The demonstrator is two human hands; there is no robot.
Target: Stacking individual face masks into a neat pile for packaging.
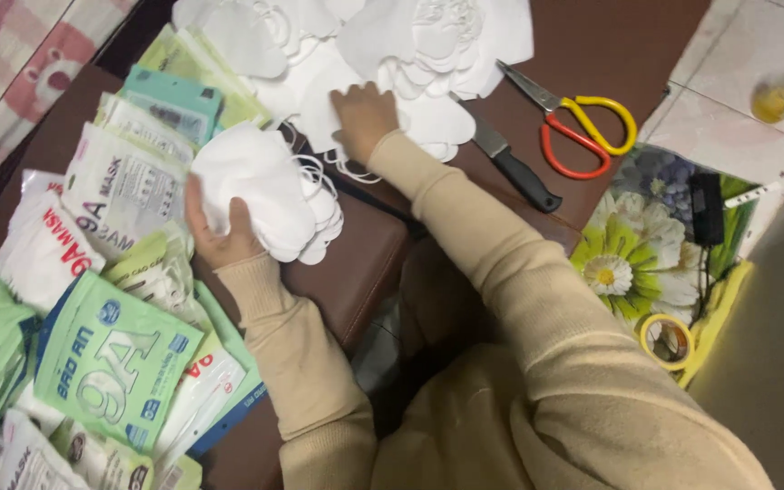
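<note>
At 8 o'clock, a wide heap of flat mask packets [111, 363], green, white and teal, lying one over another on the brown worktop [619, 45]. Cannot tell from here which are sealed and which are open.

Just right of the heap, near the centre: left hand [215, 236], palm up, fingers curled around a thick stack of white masks [260, 186], with ear loops hanging off the right edge. Held a little above the worktop, touching the nearest packets or very close to them.

At 12 o'clock: right hand [363, 116], stretched forward, fingers narrow and pressed down on the loose masks [428, 54] spread across the top edge. Touching one mask, but not clearly gripping it; hard to tell whether pinched or only pushed.

Judging by this: a good number of masks already gathered into the stack, with a large loose pile left to collect.

At 2 o'clock, beside the loose masks: a black-handled knife [514, 168], then scissors [583, 132] with yellow and red handles, both untouched. At 4 o'clock, a flowered cloth [637, 254] with a yellow tape roll [666, 340] on it, well apart from both hands.
</note>
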